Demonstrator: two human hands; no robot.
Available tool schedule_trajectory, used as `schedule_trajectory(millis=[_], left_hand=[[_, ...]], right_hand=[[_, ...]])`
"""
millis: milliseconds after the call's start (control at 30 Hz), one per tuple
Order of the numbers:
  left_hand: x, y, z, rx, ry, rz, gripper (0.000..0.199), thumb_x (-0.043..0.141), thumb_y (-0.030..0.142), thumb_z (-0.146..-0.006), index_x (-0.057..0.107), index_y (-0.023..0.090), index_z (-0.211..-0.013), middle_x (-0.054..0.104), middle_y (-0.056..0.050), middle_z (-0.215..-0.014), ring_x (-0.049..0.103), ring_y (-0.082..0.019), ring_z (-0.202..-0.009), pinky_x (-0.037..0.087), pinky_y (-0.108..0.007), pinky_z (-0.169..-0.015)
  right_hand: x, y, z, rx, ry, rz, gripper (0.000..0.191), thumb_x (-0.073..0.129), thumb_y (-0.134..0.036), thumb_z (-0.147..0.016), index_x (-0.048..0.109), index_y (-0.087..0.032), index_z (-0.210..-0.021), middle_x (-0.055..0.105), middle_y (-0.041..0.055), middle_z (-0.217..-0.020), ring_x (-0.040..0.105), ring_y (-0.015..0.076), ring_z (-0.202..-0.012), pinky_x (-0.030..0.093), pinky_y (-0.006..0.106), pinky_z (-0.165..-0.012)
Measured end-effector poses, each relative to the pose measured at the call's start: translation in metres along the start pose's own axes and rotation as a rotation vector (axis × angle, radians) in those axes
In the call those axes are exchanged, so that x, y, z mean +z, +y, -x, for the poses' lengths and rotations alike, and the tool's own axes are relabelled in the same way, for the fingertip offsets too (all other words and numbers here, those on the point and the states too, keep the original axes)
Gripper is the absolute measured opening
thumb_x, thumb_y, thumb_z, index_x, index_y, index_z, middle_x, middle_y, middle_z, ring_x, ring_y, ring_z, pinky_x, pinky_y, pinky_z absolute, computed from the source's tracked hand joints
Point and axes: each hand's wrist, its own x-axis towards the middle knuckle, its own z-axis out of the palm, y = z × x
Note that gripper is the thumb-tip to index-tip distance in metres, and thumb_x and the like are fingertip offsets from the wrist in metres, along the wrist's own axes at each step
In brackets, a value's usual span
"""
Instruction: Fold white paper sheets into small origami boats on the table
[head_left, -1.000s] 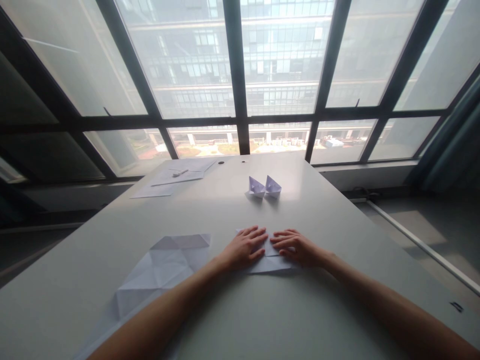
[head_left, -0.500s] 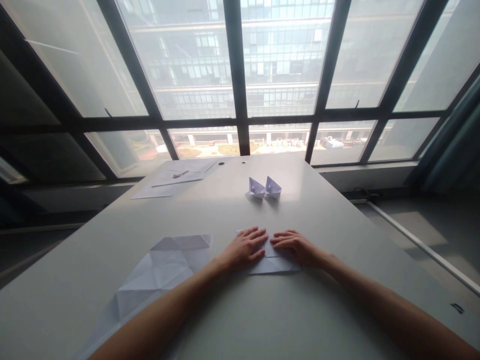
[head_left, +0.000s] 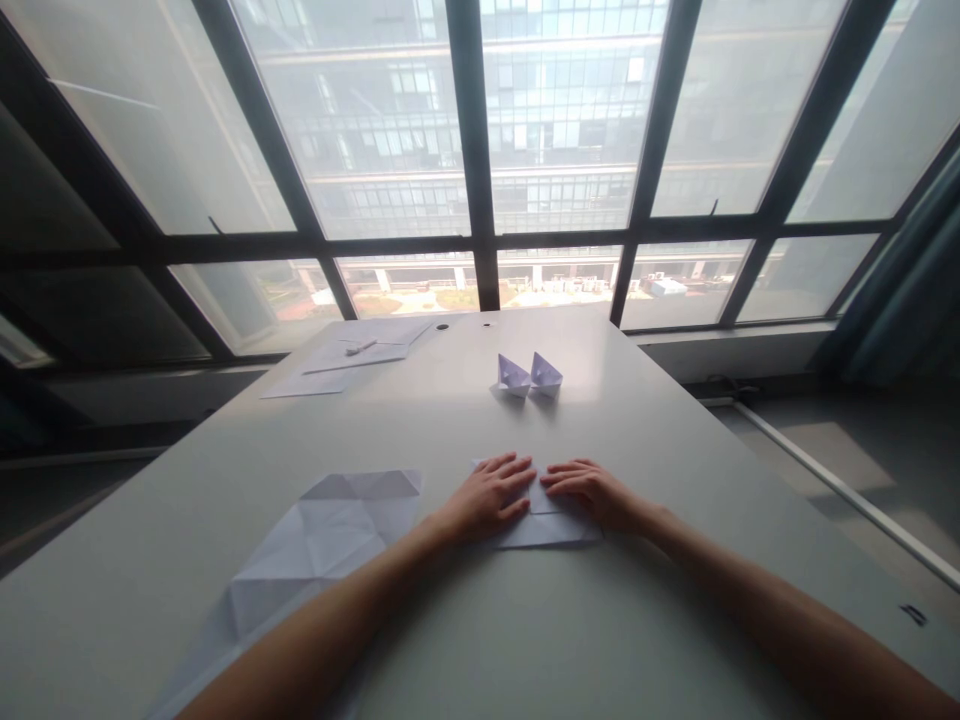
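Observation:
A folded sheet of white paper [head_left: 551, 528] lies flat on the table under both hands. My left hand [head_left: 491, 497] rests on its left part, palm down with the fingers spread. Over its right part lies my right hand [head_left: 589, 492], fingers stretched out and pointing left. A narrow strip of the paper shows between the two hands; the rest of its upper part is covered. Just beyond the hands stand two small folded paper boats [head_left: 513, 378], side by side.
A large creased paper sheet [head_left: 330, 535] lies at the left, partly under my left forearm. Flat sheets [head_left: 330, 357] with a small white object [head_left: 361, 348] on top lie at the far left of the white table [head_left: 637, 630]. Windows rise beyond the far edge.

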Motion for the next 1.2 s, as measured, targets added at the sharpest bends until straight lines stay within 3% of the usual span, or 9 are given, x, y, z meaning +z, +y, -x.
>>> schedule_trajectory(millis=[967, 1200], left_hand=[[-0.0001, 0.0001, 0.0004, 0.004, -0.007, -0.024, 0.051, 0.046, 0.047, -0.1, 0.045, 0.033, -0.148, 0.037, -0.002, -0.159, 0.035, -0.031, -0.144, 0.035, -0.05, -0.116], [-0.0007, 0.0012, 0.0003, 0.004, -0.009, -0.029, 0.057, 0.045, 0.048, -0.1, 0.038, 0.029, -0.153, 0.038, -0.004, -0.158, 0.034, -0.031, -0.145, 0.034, -0.048, -0.117]], right_hand=[[0.001, -0.0011, -0.0017, -0.016, 0.04, -0.048, 0.026, 0.056, -0.02, -0.097, 0.073, -0.027, -0.116, 0.071, 0.0085, -0.123, 0.064, 0.024, -0.12, 0.045, 0.044, -0.107], [-0.0053, -0.0091, -0.003, -0.029, -0.024, 0.03, 0.031, 0.048, -0.022, -0.101, 0.068, -0.03, -0.124, 0.064, 0.0065, -0.135, 0.058, 0.0224, -0.127, 0.043, 0.043, -0.108]])
